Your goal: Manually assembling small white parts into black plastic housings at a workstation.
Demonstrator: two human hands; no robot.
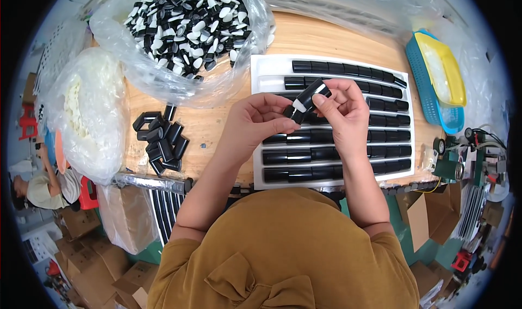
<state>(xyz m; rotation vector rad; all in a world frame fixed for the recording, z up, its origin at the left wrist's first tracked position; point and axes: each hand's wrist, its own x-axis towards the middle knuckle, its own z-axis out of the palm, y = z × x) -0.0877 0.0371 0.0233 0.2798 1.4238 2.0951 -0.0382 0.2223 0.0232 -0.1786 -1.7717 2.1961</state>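
Observation:
Over the white tray (333, 185), both of my hands meet at its upper middle. In my right hand (348, 110) is a glossy black tube (321, 91), pinched between thumb and fingers and tilted. My left hand (255, 118) grips a small black piece with a white end (299, 106) against the tube's lower end; whether the two are joined, I cannot tell. Rows of black tubes (389, 136) lie end to end in the tray beneath my hands. To the left, several loose black tubes (163, 140) lie heaped on the wooden table (212, 151).
A clear plastic bag (261, 20) at the back left holds many small black and white pieces (190, 26). Another bag (89, 113) of whitish pieces stands left. Blue and yellow baskets (454, 86) are at right. Cardboard boxes (92, 265) stand below; another person (46, 186) is far left.

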